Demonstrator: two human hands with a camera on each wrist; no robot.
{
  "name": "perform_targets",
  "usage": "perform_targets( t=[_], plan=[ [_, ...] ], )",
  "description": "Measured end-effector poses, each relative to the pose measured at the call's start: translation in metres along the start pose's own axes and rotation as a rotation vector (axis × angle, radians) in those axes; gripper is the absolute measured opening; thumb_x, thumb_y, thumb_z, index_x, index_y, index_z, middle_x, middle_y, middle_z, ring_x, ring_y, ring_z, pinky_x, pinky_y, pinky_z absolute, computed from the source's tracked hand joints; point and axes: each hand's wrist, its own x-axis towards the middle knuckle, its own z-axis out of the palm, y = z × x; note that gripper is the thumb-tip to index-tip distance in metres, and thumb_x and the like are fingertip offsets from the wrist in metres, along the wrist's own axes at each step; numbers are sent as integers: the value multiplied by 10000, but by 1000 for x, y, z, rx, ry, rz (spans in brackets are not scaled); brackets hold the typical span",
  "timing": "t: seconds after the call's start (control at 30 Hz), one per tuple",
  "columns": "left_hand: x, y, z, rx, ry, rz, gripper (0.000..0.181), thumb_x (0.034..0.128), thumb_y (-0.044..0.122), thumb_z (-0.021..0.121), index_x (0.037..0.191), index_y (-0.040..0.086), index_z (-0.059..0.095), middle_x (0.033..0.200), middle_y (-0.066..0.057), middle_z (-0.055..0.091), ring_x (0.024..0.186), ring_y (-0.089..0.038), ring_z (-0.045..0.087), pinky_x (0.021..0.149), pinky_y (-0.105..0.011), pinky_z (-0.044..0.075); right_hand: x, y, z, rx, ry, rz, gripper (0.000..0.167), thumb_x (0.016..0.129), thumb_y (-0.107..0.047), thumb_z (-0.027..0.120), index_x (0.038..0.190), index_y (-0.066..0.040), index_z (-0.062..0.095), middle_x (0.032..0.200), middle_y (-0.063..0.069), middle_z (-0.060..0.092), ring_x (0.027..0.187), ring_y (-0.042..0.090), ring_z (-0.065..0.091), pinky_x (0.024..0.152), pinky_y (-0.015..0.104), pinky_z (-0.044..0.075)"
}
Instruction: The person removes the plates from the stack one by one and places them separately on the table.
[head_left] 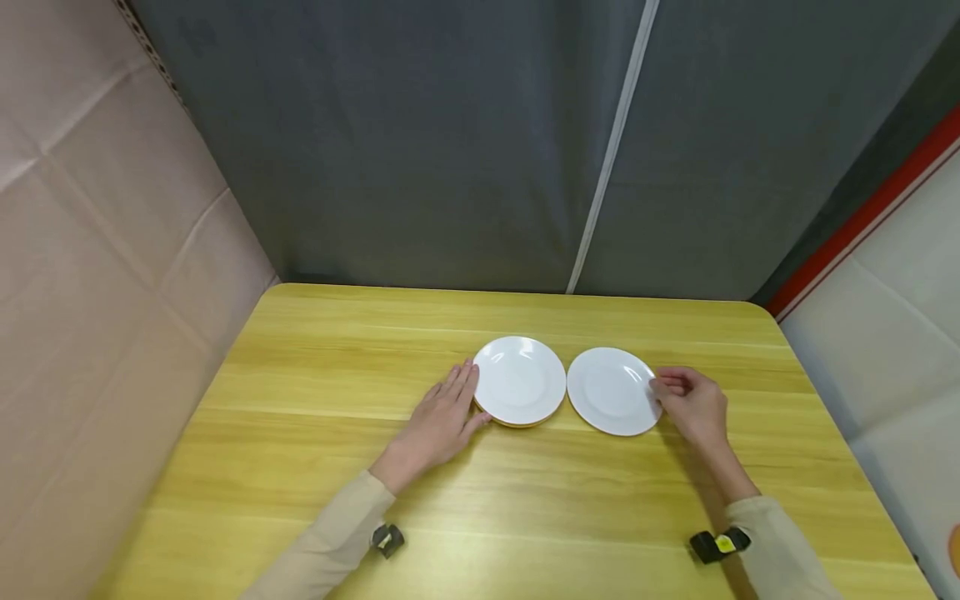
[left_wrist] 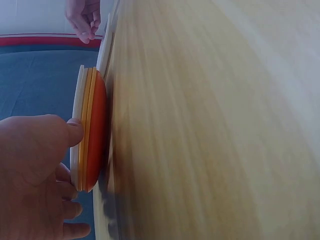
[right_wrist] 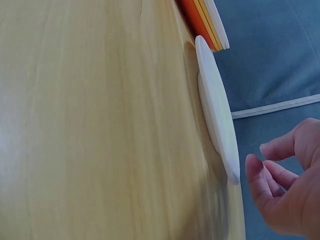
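Two pale sleeves [head_left: 330,533] reach over a yellow wood table [head_left: 525,517], each with a small black box [head_left: 387,540] at the wrist. The left hand [head_left: 438,421] has its fingers out straight, touching the edge of a stack of plates [head_left: 519,381]. White is on top, then orange, with red at the bottom. The right hand [head_left: 697,408] has softly bent fingers and holds nothing, just beside a single white plate [head_left: 611,392]. That plate lies on the table, right of the stack. Behind the table hangs a grey curtain [head_left: 412,150] with a white strip [head_left: 615,150].
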Motion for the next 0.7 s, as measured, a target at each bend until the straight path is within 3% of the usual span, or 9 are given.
perform_targets(
  t=[0.17,0.43,0.7],
  plan=[
    [1,0,1,3,8,3,810,1066,524,388,1614,-3,111,1689,-205,115,1554,-372,194,1231,-559,278,1,-2,4,45,-23,-34,218,893,-61,726,1053,88,727,872,111,743,659,-122,574,587,96,536],
    [2,0,1,-3,7,4,814,1064,524,396,1616,0,106,1691,-201,112,1554,-372,193,1228,-567,280,0,-7,10,74,-59,-37,207,904,-36,707,1058,103,715,938,236,726,648,-85,601,580,147,573],
    [2,0,1,-3,1,3,817,1063,527,394,1617,2,105,1693,-195,109,1557,-357,183,1228,-562,283,0,-14,15,119,-89,4,207,910,-34,699,1063,104,711,892,163,726,651,-44,626,606,222,613]
  ],
)
